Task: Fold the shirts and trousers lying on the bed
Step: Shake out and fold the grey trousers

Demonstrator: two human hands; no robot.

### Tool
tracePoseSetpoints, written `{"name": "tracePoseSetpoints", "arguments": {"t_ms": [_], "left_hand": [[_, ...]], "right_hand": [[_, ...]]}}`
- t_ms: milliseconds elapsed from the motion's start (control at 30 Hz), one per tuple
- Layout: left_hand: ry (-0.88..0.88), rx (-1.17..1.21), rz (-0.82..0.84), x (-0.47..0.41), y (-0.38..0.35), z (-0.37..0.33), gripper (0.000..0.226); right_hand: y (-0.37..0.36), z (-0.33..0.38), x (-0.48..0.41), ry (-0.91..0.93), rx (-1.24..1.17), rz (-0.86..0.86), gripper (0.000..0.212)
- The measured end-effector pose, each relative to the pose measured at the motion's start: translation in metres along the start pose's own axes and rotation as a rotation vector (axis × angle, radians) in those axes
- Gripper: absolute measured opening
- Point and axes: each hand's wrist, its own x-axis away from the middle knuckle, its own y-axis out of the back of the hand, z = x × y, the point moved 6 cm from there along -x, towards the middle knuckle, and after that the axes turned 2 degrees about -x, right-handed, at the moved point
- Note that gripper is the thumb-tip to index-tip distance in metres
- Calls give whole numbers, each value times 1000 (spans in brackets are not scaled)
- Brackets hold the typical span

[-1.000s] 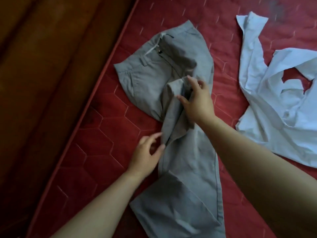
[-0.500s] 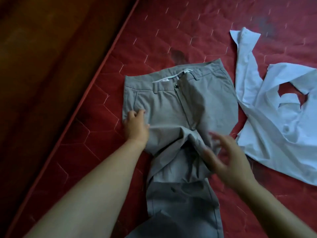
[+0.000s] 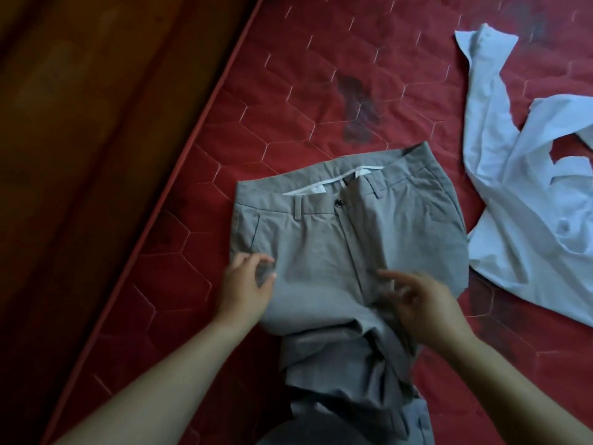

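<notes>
Both hands over grey trousers on red mattress, shirt off to the right

Trousers lie front up, waistband at the far end, button closed, white lining showing at the waist; top part fairly flat, legs bunched and creased toward the near edge. Left hand sits at the trousers' left edge near the pocket, thumb and fingers curled close with a bit of fabric between them, looks like a loose pinch, can't be sure it grips. Right hand is blurred, fingers spread over the fly/crotch area, can't tell if touching cloth. White shirt crumpled and unfolded at right, its edge just beside the trousers' right hip. Dark stain on mattress beyond the waistband. Brown wood floor left of the mattress edge
</notes>
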Motion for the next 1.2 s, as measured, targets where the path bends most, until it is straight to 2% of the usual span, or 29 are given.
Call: {"name": "tracePoseSetpoints", "arguments": {"t_ms": [133, 233, 367, 467, 533, 600, 667, 700, 733, 800, 867, 933, 1033, 1200], "left_hand": [[-172, -28, -72, -67, 19, -34, 19], [-242, -68, -28, -110, 13, -50, 24], [-185, -360, 33, -133, -6, -38, 33], [-238, -520, -1, -133, -2, -30, 16], [-297, -474, -57, -130, 13, -29, 8], [-350, -421, -205, -130, 35, -29, 6], [-311, -400, -329, -137, 52, -28, 5], [-251, -407, -336, -144, 54, -25, 5], [-176, -442, -303, -150, 52, -22, 6], [-49, -528, -192, -159, 37, -10, 14], [-26, -475, -156, -164, 23, 2, 21], [-117, -421, -214, -163, 17, 4, 20], [-233, -437, -263, -159, 16, 3, 15], [-284, -356, -85, -128, 6, 3, 14]], "right_hand": [[28, 47, -69, 224, 111, -151, 23], [17, 71, -123, 321, 286, -86, 28], [8, 53, -158, 259, 568, -10, 48], [19, 44, -158, 213, 653, -26, 43], [31, 49, -155, 294, 654, -54, 33], [51, 59, -155, 363, 530, -141, 23], [66, 75, -165, 402, 457, -271, 20], [67, 82, -176, 413, 476, -319, 20], [62, 87, -187, 404, 523, -331, 21], [36, 81, -209, 338, 634, -232, 33], [5, 57, -223, 316, 649, -103, 47], [-11, 36, -228, 329, 631, -89, 51], [-9, 30, -228, 375, 641, -195, 48], [-7, 31, -160, 276, 618, -248, 30]]}}
